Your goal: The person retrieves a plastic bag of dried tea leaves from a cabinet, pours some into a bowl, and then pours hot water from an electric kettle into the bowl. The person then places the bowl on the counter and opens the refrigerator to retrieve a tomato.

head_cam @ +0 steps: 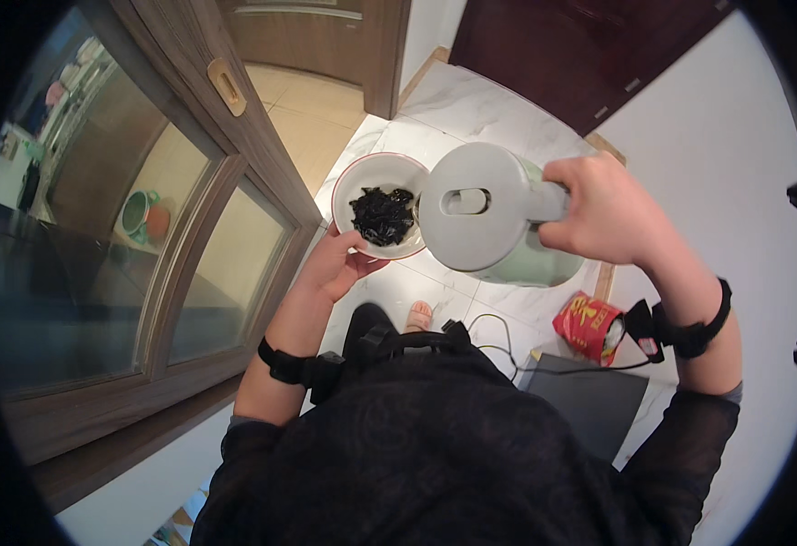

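My left hand point(337, 266) grips the near left rim of a white bowl point(357, 179) edged in red. Dark, wrinkled pieces that look like soaked black fungus point(382, 215) lie in the bowl. The handle of a pale green electric kettle point(541, 263) with a grey lid point(473, 232) is held in my right hand point(600, 208). The kettle's spout side meets or overlaps the bowl's right rim, and the lid hides the spout itself. I cannot tell whether water is flowing.
On my left stands a sliding door point(234, 160) with glass panes and a wooden frame. A dark red door point(562, 54) is ahead to the right. By the right wall, a red bag point(586, 327) stands near a dark grey flat panel point(589, 403). A cable point(507, 341) hangs near my right arm.
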Demonstrator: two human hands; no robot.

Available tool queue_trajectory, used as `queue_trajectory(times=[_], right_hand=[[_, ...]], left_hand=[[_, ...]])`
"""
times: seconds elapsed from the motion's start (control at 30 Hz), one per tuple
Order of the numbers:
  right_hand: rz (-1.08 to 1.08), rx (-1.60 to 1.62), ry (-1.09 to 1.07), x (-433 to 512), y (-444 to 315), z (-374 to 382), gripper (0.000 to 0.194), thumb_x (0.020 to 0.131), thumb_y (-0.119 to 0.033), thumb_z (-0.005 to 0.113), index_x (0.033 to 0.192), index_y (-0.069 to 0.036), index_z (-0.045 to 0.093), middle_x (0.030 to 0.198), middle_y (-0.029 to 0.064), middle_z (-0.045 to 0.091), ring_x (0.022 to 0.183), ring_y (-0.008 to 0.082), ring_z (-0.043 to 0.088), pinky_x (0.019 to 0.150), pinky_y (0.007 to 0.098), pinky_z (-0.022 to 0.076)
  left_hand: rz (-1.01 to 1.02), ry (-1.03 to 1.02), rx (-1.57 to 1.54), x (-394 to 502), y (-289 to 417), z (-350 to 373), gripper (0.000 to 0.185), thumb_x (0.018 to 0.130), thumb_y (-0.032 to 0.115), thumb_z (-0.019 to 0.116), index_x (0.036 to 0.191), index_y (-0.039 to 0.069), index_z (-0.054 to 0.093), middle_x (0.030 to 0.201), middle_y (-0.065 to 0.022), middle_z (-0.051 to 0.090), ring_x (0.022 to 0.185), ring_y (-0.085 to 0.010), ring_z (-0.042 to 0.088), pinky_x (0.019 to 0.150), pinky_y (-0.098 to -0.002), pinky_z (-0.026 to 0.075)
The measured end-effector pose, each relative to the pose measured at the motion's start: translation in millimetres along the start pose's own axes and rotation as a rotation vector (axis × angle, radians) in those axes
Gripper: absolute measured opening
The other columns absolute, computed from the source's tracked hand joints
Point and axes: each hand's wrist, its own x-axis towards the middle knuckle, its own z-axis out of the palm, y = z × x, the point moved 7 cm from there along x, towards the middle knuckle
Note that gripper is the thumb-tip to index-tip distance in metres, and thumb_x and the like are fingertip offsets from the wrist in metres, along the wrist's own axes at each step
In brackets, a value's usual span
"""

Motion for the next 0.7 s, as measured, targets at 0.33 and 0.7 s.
queue_trajectory(times=[0.33,0.7], right_hand=[[-0.28,-0.342,-0.23,283,-9,-39,0.028,0.064,-0.015,0.069,0.079,0.008,0.067,0.064,0.0218,0.063,0.062,0.0362,0.065,0.062,0.0403,0.0548],[-0.386,-0.447,-0.273,539,-89,-101,0.032,0.064,-0.018,0.07,0.084,0.008,0.07,0.072,0.0239,0.067,0.07,0.036,0.068,0.068,0.0405,0.0565]], left_hand=[[0.061,0.145,-0.096,180,104,4,0.069,0.077,-0.005,0.05,0.141,0.017,0.037,0.128,-0.0102,0.053,0.101,-0.0284,0.067,0.087,-0.0465,0.06],[0.256,0.241,-0.247,316,287,-47,0.06,0.079,0.001,0.053,0.136,0.008,0.04,0.123,-0.0148,0.059,0.099,-0.028,0.068,0.088,-0.042,0.059]])
